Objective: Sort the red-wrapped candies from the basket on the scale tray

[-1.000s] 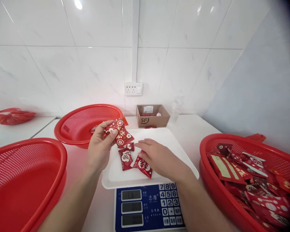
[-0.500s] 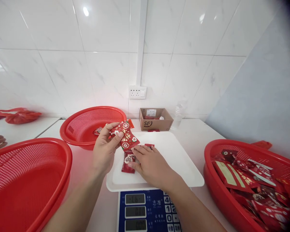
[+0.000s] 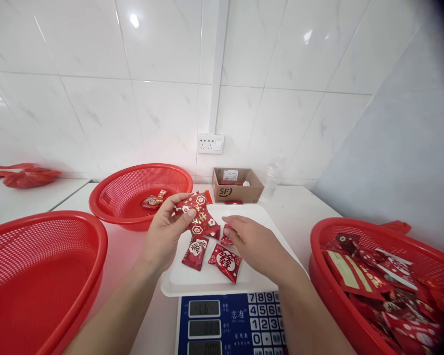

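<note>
My left hand (image 3: pixel 170 229) is closed on red snack packets (image 3: pixel 203 217) with a flower print, held above the left part of a white scale tray (image 3: pixel 259 276). More than one packet seems bunched in it. My right hand (image 3: pixel 259 241) pinches the edge of a small red packet (image 3: pixel 226 235) over the tray; its fingers hide part of it. Two other red packets lie on the tray between my hands: a dark red one (image 3: pixel 195 253) and a brighter one (image 3: pixel 225 262) with white lettering. The blue scale panel (image 3: pixel 237 330) shows below.
Red plastic baskets stand around: a bare-bottomed one (image 3: pixel 99 256) at left, one (image 3: pixel 107 197) behind with a few packets, one (image 3: pixel 318 256) at right heaped with packets. A cardboard box (image 3: pixel 240 193) and a clear bottle (image 3: pixel 273 177) sit by the wall.
My right hand has moved right and away from the left hand's packets, uncovering a red packet on the tray. It now pinches a small packet. My left hand keeps its hold.
</note>
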